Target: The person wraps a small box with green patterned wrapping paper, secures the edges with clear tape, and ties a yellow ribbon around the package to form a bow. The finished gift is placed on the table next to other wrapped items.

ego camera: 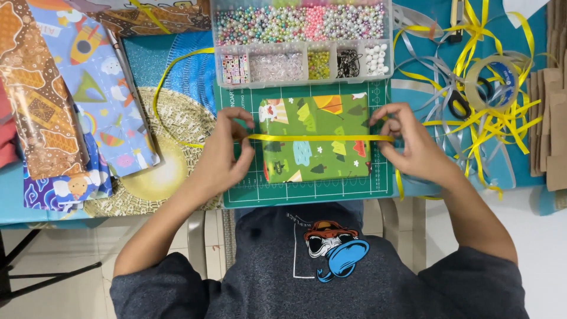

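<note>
A box wrapped in green cartoon-print paper [316,156] lies on a green cutting mat [307,192]. A yellow ribbon [319,138] runs straight across the top of the box from left to right. My left hand [223,156] pinches the ribbon at the box's left edge. My right hand [407,145] pinches it at the right edge. The ribbon's free end loops away to the left over the table, up toward the bead tray.
A clear compartment tray of beads [301,41] stands behind the box. Patterned wrapping sheets [77,100] lie at the left. At the right are a tangle of yellow and grey ribbons [490,118], a tape roll [499,82], black scissors [458,106] and brown paper pieces [552,124].
</note>
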